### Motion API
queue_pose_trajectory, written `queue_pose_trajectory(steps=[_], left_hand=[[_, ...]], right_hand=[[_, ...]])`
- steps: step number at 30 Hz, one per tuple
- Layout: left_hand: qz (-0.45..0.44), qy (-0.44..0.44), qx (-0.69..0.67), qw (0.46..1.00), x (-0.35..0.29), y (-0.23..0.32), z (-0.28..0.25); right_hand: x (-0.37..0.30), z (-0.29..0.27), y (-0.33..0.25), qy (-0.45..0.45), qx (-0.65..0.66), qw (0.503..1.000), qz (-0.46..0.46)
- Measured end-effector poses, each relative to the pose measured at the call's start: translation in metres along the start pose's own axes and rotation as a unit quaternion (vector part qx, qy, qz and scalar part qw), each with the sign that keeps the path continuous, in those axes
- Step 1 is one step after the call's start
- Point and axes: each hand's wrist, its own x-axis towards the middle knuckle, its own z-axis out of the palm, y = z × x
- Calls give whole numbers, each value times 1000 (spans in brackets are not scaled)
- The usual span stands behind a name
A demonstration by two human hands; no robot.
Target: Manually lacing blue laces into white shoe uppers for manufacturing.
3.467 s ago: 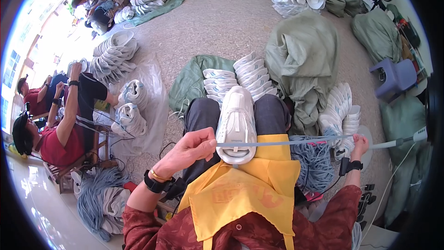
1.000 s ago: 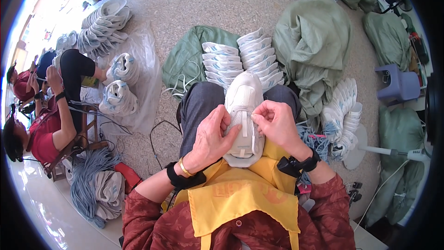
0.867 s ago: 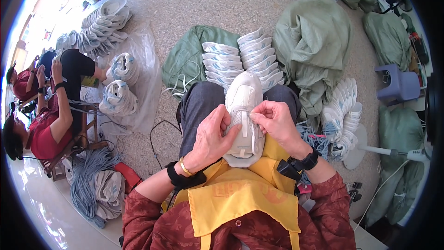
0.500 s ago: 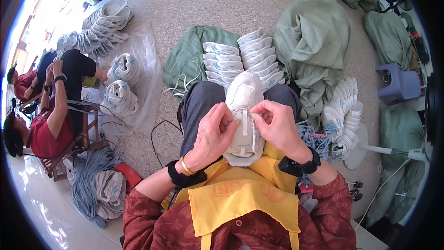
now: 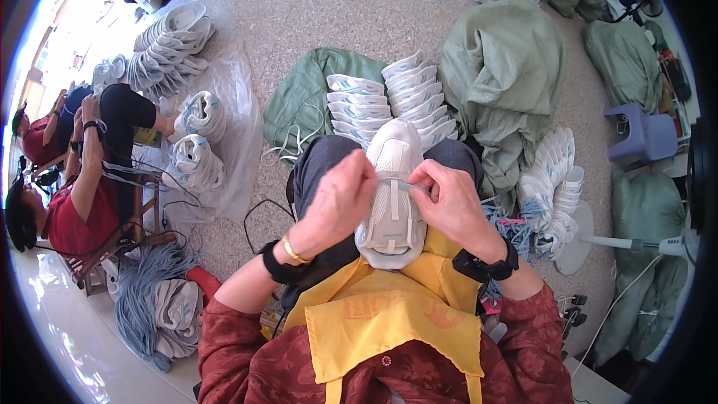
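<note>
A white sneaker (image 5: 393,230) lies across my lap, its toe pointing away from me. A grey-blue shoelace (image 5: 393,178) runs over the front part of its tongue, from one hand to the other. My left hand (image 5: 338,198), slightly blurred, is closed above the shoe's left side with the lace coming from its fingers. On the right side, my right hand (image 5: 449,193) pinches the lace between thumb and bent fingers. The lace holes under the fingers are hidden.
Stacked white shoe uppers (image 5: 360,105) stand beyond my knees, beside a green sack (image 5: 505,67). Bundles of blue-grey laces (image 5: 149,299) hang at the left. Nearby sits a person in red (image 5: 86,194). A purple stool (image 5: 642,135) and a white fan (image 5: 576,243) are at the right.
My left hand has lifted slightly and drawn up off the shoe. A stretch of lace now shows between both hands; my right hand has barely moved.
</note>
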Motion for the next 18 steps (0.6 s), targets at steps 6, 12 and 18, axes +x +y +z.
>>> queue_pose_trajectory(steps=[6,12,18], left_hand=[[-143,9,42,989,-26,-23,-80],[-102,-10,97,990,-41,-27,-69],[-6,-12,210,978,-33,-19,-60]], right_hand=[[-17,-10,11,40,-105,993,-44],[-22,2,25,105,-135,979,-111],[-27,4,25,123,-132,978,-107]])
